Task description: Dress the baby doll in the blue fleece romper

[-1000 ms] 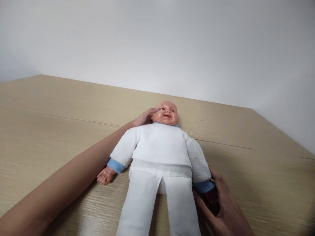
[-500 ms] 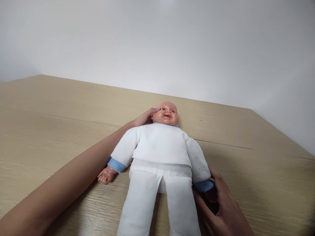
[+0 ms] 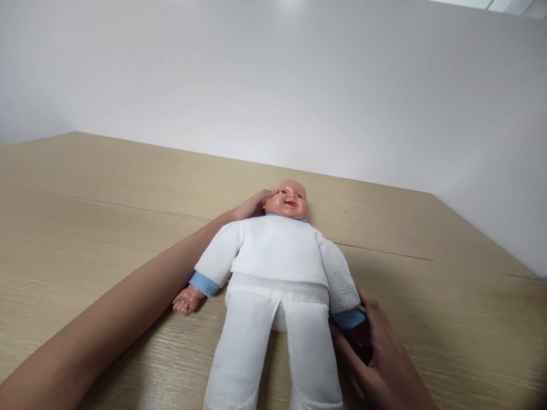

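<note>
A baby doll (image 3: 280,250) lies on its back on the wooden table (image 3: 106,239), its bald head away from me. It wears a white fleece top with blue cuffs and white trousers. My left hand (image 3: 256,204) cups the side of the doll's head, thumb by its eye; the other fingers are mostly hidden behind the head. At the doll's right-side cuff in the view, my right hand (image 3: 380,347) curves around the forearm and reaches in beside the hip. The doll's small hand there is in shadow, and some of my fingertips are hidden.
A pale wall (image 3: 256,85) rises behind the table's far edge. Thin seam lines run across the tabletop. At the top right corner a bright ceiling panel (image 3: 510,5) shows.
The view has tipped up slightly, bringing the ceiling panel into sight. The doll's arm and my right hand appear a little further left; both hands keep their hold.
</note>
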`<state>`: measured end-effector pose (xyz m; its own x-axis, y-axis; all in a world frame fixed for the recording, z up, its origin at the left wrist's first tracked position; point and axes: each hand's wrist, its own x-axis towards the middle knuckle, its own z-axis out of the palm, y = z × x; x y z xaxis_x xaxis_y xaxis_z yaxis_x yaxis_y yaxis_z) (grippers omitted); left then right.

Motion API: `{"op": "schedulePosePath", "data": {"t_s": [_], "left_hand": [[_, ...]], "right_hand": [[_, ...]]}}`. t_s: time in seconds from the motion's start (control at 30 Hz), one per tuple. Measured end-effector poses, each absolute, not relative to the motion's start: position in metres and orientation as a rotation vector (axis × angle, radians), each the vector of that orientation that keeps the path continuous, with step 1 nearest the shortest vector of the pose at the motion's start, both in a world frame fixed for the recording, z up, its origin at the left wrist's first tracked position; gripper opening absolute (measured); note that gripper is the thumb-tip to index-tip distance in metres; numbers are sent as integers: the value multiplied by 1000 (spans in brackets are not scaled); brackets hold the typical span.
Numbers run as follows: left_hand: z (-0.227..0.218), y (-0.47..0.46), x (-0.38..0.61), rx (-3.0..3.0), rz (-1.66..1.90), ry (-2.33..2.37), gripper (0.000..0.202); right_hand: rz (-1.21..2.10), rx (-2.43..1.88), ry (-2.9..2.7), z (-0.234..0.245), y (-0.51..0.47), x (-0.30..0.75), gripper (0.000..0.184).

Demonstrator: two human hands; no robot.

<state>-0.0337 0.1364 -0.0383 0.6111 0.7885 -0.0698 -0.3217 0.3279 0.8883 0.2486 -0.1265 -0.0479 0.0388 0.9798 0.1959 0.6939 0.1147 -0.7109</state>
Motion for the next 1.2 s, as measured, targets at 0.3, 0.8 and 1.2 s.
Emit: {"op": "schedulePosePath", "data": {"t_s": [0.3,0.8,1.2], "left_hand": [[-37,136,-35,1014,795,595,54],[-54,109,-71,966,1247,716,41],[-45,-11,-123,1077,1353,1144,66]], "right_hand": [[594,-1652,-1785,-51,-127,255,66],[453,-1479,-1895,-57,-121,256,75],[1026,-1550,-1397,-41,-166,281,124]]}}
